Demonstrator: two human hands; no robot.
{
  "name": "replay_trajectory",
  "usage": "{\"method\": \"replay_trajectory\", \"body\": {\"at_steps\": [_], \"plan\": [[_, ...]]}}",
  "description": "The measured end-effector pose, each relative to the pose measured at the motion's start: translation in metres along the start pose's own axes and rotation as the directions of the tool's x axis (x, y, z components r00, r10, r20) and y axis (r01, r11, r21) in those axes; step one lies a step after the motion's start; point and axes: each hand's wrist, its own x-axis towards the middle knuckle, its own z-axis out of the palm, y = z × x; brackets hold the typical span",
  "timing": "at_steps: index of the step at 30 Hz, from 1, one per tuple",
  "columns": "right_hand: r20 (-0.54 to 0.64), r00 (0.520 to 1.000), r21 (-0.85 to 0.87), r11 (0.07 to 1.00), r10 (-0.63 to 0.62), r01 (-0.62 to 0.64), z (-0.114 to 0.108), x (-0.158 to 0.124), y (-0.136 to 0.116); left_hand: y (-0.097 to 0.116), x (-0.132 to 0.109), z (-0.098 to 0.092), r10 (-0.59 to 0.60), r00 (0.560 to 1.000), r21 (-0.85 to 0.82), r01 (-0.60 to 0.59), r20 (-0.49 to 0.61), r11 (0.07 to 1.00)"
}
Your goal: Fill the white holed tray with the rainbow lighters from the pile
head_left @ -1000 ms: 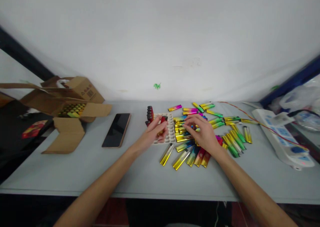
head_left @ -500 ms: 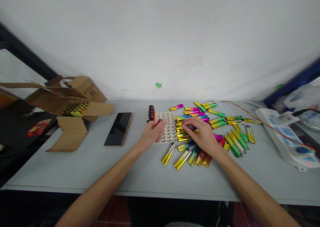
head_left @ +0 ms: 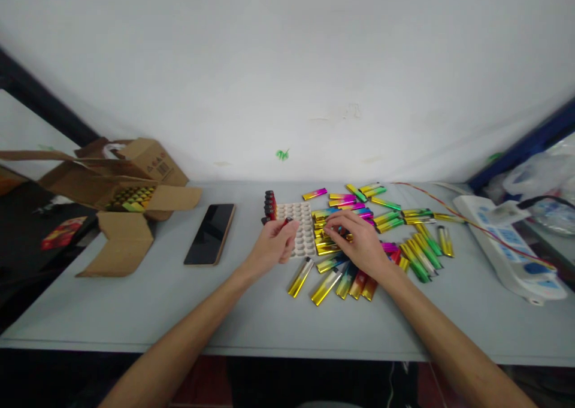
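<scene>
My left hand (head_left: pixel 272 245) is closed around a red lighter (head_left: pixel 286 221), its dark top showing above the thumb. Just beyond that hand, several red lighters (head_left: pixel 270 204) with black tops stand upright along the left side of a white tray with round holes (head_left: pixel 302 211). My right hand (head_left: pixel 359 240) is curled, thumb and fingers drawn together, over a pile of shiny lighters. Its fingertips are at the gold lighters (head_left: pixel 327 247) beside the tray's right edge; what they pinch is hidden. Nearer me lie a silver-and-gold lighter (head_left: pixel 300 278) and another gold one (head_left: pixel 326 286).
Green-and-gold lighters (head_left: pixel 422 255) spread to the right, near a white power strip (head_left: pixel 507 246) with a red-yellow wire. A black phone (head_left: pixel 209 234) lies left of the tray. At far left an open cardboard box (head_left: pixel 119 240) holds more lighters. A wall rises behind the table.
The view has shifted slightly. My left hand still holds the red lighter, now tilted a little more to the right. My right hand stays over the pile, its fingers slightly more curled.
</scene>
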Motion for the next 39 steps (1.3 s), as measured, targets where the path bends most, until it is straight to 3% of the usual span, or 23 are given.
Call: {"method": "replay_trajectory", "body": {"at_steps": [9, 14, 21, 24, 28, 33, 39], "plan": [[-0.009, 1.0, 0.006, 1.0, -0.005, 0.005, 0.002, 0.0, 0.005, 0.031, -0.007, -0.018, 0.121, 0.977, -0.069, -0.11, 0.176, 0.991], [0.018, 1.0, 0.039, 0.999, 0.016, -0.016, 0.001, 0.0, 0.004, 0.047, -0.011, -0.035, 0.124, 0.979, -0.131, -0.103, 0.163, 0.986], [0.03, 0.999, 0.04, 0.999, 0.014, -0.016, 0.001, 0.0, 0.004, 0.052, -0.02, -0.047, 0.114, 0.99, -0.091, -0.107, 0.083, 0.99], [0.037, 0.999, 0.036, 0.999, 0.007, -0.009, 0.0, 0.0, 0.004, 0.052, -0.021, -0.05, 0.127, 0.987, -0.025, -0.125, 0.099, 0.992], [0.053, 0.999, 0.036, 0.999, 0.009, -0.011, 0.001, 0.0, 0.005, 0.052, -0.02, -0.055, 0.3, 0.953, 0.156, -0.301, 0.028, 0.941], [0.052, 0.999, 0.029, 0.999, 0.016, -0.017, 0.003, -0.002, 0.008, 0.06, -0.021, -0.058, 0.451, 0.893, 0.482, -0.402, 0.017, 0.779], [0.041, 0.997, -0.01, 0.998, 0.058, -0.058, 0.003, -0.003, 0.011, 0.065, -0.023, -0.073, 0.434, 0.896, 0.734, -0.356, 0.093, 0.578]]}}
